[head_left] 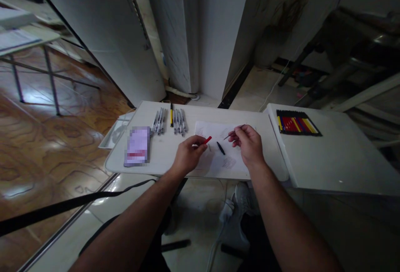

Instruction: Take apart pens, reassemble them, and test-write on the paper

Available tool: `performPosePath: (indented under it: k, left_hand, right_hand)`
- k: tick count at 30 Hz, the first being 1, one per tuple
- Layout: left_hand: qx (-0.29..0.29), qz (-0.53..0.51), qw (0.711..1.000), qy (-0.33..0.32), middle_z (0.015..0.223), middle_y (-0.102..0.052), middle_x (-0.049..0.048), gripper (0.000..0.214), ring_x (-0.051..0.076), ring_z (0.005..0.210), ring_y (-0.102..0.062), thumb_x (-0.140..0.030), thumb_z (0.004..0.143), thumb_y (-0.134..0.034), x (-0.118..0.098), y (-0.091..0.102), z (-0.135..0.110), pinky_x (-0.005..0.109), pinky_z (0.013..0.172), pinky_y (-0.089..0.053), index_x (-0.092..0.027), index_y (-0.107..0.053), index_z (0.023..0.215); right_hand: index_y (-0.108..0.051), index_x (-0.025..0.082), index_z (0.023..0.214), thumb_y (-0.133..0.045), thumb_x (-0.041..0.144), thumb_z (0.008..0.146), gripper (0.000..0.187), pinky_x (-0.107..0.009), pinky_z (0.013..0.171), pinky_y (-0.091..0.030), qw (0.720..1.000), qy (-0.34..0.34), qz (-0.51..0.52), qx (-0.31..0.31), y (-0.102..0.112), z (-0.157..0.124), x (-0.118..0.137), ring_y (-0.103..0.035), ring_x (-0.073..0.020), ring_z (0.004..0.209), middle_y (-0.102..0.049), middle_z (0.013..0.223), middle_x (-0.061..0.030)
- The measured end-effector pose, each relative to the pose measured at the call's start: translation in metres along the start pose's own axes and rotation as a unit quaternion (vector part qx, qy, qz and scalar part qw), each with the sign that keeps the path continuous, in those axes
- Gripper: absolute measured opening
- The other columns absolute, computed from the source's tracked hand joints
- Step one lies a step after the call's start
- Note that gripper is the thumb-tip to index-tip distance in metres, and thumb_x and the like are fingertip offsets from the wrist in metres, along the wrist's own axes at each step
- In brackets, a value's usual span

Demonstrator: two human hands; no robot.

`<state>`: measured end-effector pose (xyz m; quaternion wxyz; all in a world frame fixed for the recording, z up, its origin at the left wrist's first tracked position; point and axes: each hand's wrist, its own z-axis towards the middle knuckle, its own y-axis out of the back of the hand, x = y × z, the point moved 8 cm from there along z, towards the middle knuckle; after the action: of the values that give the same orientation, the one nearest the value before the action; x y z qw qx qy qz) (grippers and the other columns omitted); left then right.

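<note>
Worktop [165, 155], white, with rounded corners, bearing the following from left to right. Rectangular purple object [137, 144], lying near the left end, its detail blurred by pixelation, a red band across its lower part. Clear pens [160, 121], a loose bundle with dark details, laid roughly parallel just beside it. Yellow-and-black pen [171, 115], single, lying lengthwise between that bundle and the next. Second bundle of clear pens [179, 122], similar in make, slightly fanned. Left hand [189, 154], fingers drawn together on a red pen part [208, 140]: short, slim, bright and plain, held above the left side of the paper. Paper [203, 163], white, spread flat, marked with faint grey scribbles in several patches. Black pen part [221, 148], short, dark and tapered, lying aslant on the paper between the two hands. Right hand [251, 144], fingers narrowed in a pinch on a thin dark rod [228, 136], needle-slim, held over the paper's right side. White surface [337, 159], adjoining at right. Row of coloured pens [296, 122], bodies red, yellow and blue with black ends, packed side by side in a neat block; whether a tray holds them cannot be told.
</note>
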<state>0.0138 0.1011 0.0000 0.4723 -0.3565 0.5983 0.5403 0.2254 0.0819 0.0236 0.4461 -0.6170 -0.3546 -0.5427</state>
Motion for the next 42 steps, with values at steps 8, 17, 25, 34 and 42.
performPosePath:
  k: [8,17,25,34,42]
  left_hand:
    - [-0.003,0.006,1.0,-0.004,0.085,-0.071,0.0021,0.014,0.015,0.072,-0.063,-0.029,0.076,-0.066,-0.003,0.0,-0.001,0.026,0.068,-0.051,-0.02,-0.069,0.086]
    - [-0.008,0.026,1.0,0.007,0.082,-0.071,0.0023,0.014,0.015,0.071,-0.063,-0.03,0.076,-0.067,0.001,0.001,-0.002,0.026,0.066,-0.049,-0.019,-0.069,0.086]
    - [-0.002,0.024,1.0,0.002,0.083,-0.071,0.0026,0.014,0.015,0.07,-0.064,-0.029,0.076,-0.065,0.001,-0.001,-0.002,0.026,0.064,-0.05,-0.019,-0.069,0.085]
    - [0.006,0.05,0.999,-0.015,0.082,-0.071,0.0028,0.012,0.016,0.072,-0.064,-0.027,0.077,-0.064,0.006,-0.005,-0.002,0.026,0.065,-0.051,-0.02,-0.069,0.086]
    - [0.009,0.084,0.996,-0.029,0.085,-0.071,0.0021,0.011,0.015,0.074,-0.064,-0.025,0.077,-0.065,-0.001,-0.004,-0.004,0.028,0.071,-0.051,-0.021,-0.07,0.087]
  right_hand:
    - [-0.056,0.019,0.075,-0.068,0.042,0.077,0.026,-0.02,0.045,-0.042,1.0,0.012,0.0,0.004,-0.002,-0.001,0.003,-0.061,-0.0103,0.056,-0.067,0.071,0.0006]
    - [-0.056,0.019,0.076,-0.067,0.042,0.078,0.025,-0.02,0.046,-0.042,1.0,0.02,0.002,0.01,-0.003,-0.002,0.004,-0.06,-0.0101,0.056,-0.068,0.072,0.0005]
    - [-0.056,0.021,0.081,-0.066,0.042,0.08,0.023,-0.021,0.048,-0.043,0.999,0.037,0.024,0.022,-0.007,-0.005,0.011,-0.061,-0.011,0.059,-0.07,0.078,-0.0003]
    - [-0.06,0.019,0.085,-0.067,0.037,0.081,0.019,-0.022,0.05,-0.043,0.997,0.037,0.043,0.043,-0.011,-0.008,0.013,-0.062,-0.011,0.059,-0.071,0.08,-0.0019]
    - [-0.061,0.019,0.085,-0.066,0.035,0.081,0.017,-0.021,0.048,-0.043,0.998,0.042,0.029,0.047,-0.013,-0.008,0.014,-0.063,-0.0112,0.059,-0.072,0.081,-0.0027]
